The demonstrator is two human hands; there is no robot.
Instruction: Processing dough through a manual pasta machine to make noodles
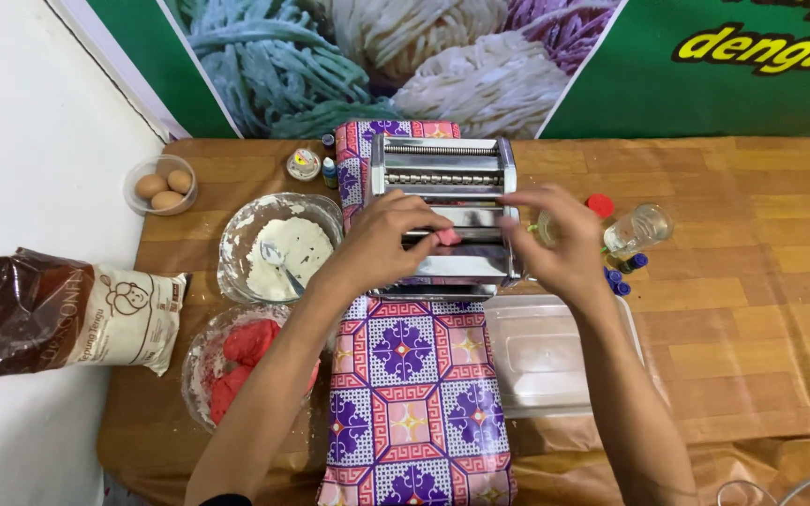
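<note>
Your wooden table (752,309) lies bare from three to five o'clock, while the green noodle banner (480,56) closes off twelve and a patterned purple cloth (414,394) runs toward six. At nine, past the table's edge, a brown-and-white flour bag (67,314) lies on its side. Your left hand (391,239) pinches pink dough (448,237) at the steel pasta machine (442,206), dead centre; your right hand (560,234) rests half-curled against its side.

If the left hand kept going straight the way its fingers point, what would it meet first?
The left hand points away from the person, over the pink dough piece at its fingertips. Straight on, it would likely meet the rollers of the metal pasta machine first, though depth is unclear.
</note>
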